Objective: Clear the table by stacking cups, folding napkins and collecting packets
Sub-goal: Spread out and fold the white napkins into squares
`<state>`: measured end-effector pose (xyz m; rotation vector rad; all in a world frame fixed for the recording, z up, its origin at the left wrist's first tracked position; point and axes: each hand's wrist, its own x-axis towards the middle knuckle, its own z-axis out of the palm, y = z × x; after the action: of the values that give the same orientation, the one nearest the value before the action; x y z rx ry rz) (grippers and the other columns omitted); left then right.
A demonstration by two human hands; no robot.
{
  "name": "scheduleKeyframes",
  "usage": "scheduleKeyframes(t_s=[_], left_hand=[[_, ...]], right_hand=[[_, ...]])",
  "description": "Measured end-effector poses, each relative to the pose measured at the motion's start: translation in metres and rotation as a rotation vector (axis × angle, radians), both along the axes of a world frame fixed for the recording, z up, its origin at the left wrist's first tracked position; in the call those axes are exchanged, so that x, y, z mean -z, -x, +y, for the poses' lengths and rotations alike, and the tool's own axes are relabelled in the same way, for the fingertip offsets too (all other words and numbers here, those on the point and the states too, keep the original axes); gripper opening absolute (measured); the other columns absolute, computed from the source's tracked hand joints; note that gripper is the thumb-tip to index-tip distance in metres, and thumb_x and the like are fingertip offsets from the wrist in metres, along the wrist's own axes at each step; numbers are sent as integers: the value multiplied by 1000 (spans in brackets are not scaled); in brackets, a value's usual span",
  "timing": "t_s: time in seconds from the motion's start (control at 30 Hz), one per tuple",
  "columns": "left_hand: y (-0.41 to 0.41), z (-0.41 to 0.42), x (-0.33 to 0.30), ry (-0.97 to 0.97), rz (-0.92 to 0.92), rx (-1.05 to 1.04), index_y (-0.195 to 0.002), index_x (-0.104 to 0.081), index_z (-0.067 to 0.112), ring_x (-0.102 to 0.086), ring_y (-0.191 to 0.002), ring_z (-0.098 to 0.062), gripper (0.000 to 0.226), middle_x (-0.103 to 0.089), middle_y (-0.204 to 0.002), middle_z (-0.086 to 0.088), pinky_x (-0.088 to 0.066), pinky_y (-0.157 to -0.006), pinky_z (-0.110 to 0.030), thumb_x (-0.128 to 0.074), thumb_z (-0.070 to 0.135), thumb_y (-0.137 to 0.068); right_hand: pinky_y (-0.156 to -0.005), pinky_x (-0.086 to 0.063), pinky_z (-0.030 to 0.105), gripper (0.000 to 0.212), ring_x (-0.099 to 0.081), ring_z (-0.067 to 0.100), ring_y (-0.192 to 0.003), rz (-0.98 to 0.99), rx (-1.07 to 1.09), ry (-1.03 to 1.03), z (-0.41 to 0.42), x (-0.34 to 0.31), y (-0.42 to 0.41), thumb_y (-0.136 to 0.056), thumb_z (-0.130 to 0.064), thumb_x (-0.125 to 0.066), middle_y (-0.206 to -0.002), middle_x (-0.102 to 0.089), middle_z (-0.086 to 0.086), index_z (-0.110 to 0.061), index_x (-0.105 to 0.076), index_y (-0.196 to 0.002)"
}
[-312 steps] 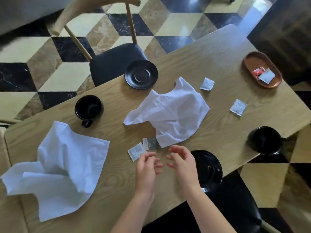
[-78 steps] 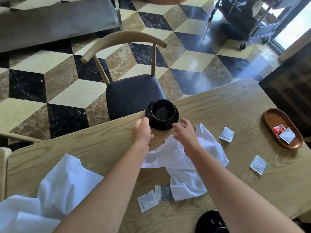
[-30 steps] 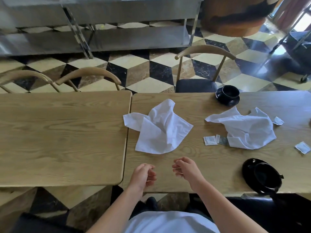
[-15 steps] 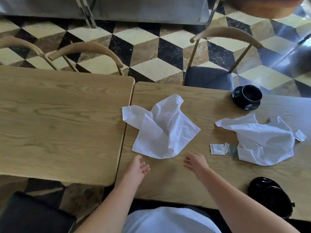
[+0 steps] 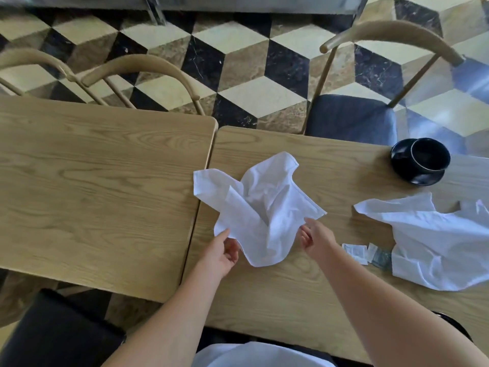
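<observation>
Left hand point(image 5: 221, 254) and right hand point(image 5: 313, 235) each pinching a napkin point(image 5: 258, 207) edge, likely for spreading before folding.

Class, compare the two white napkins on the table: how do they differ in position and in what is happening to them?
The near napkin lies crumpled by the table's left edge; the far napkin sprawls at the right, cut off by the frame. The left hand and right hand touch the near napkin; nothing touches the far napkin. Packets lie beside the far napkin only. Both are white, unfolded.
</observation>
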<state>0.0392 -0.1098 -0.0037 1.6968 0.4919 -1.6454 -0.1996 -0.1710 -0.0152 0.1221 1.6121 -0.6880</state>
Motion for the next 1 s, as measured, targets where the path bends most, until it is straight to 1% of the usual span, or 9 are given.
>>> scheduleKeyframes(t_s=[0.1,0.23,0.33,0.4,0.53,0.63,0.8,0.87,1.0], left_hand=[[-3,-4,-1,-24,-62,75,-94,-60,5,-57,-57,-15,18,-61,-74,-10,-44,-45,-22,-62,22,-97],[-15,-13,-15,69,-155,12,-91,-62,8,-62,-69,-22,14,-65,-81,-11,-52,-63,-34,-55,19,-98],[-37,-39,-43,236,-166,-18,-87,-64,5,-70,-57,-20,20,-70,-65,-10,-57,-51,-29,-53,19,-96],[-52,-70,-72,347,-152,-52,-91,-60,1,-72,-54,-23,20,-70,-69,-17,-58,-47,-29,-50,17,-98],[-68,-143,-145,553,-132,-80,-101,-50,3,-70,-80,-40,17,-62,-99,-25,-63,-73,-47,-49,20,-102],[-69,-188,-202,667,-140,-36,-82,-47,5,-65,-96,-43,27,-57,-106,-21,-61,-82,-53,-42,21,-104],[-72,-222,-277,847,-30,-164,-70,-39,10,-65,-47,-33,39,-51,-64,-10,-56,-91,-56,-36,21,-107],[-74,-222,-295,937,44,-197,-64,-35,11,-64,-43,-32,45,-54,-49,-11,-56,-92,-55,-32,21,-108],[-76,-207,-309,1022,125,-194,-54,-34,12,-66,-47,-33,55,-54,-47,-10,-52,-99,-55,-30,22,-109]], right_hand=[[-47,-36,22,23,-37,12,-47,-21,-48,-6,-16,-7,-1,-89,-13,-68,-56,-42,-2,-17,-51,-74],[-46,-44,22,5,-47,13,-51,-11,-13,80,-30,-24,5,-90,-13,-64,-63,-53,-1,-16,-60,-86],[-45,-43,21,5,-49,13,-48,-45,57,224,-44,-52,24,-90,-15,-61,-62,-55,1,-16,-61,-86],[-46,-49,21,6,-57,14,-47,-42,126,319,-64,-80,39,-92,-14,-61,-61,-62,4,-12,-59,-87],[-62,-63,31,11,-70,24,-77,-68,142,530,-121,-151,54,-98,-17,-63,-86,-68,13,-8,-58,-101],[-65,-63,32,8,-71,23,-85,-70,115,682,-156,-205,50,-100,-19,-60,-95,-66,11,-12,-60,-99],[-71,-63,34,9,-70,21,-93,-15,105,826,-186,-274,44,-100,-21,-60,-103,-67,9,-14,-63,-106],[-76,-62,35,13,-69,20,-98,0,96,863,-189,-289,43,-100,-22,-60,-109,-66,9,-15,-64,-110],[-71,-62,33,18,-71,24,-103,-38,151,906,-177,-299,40,-99,-19,-62,-118,-69,15,-8,-65,-114]])
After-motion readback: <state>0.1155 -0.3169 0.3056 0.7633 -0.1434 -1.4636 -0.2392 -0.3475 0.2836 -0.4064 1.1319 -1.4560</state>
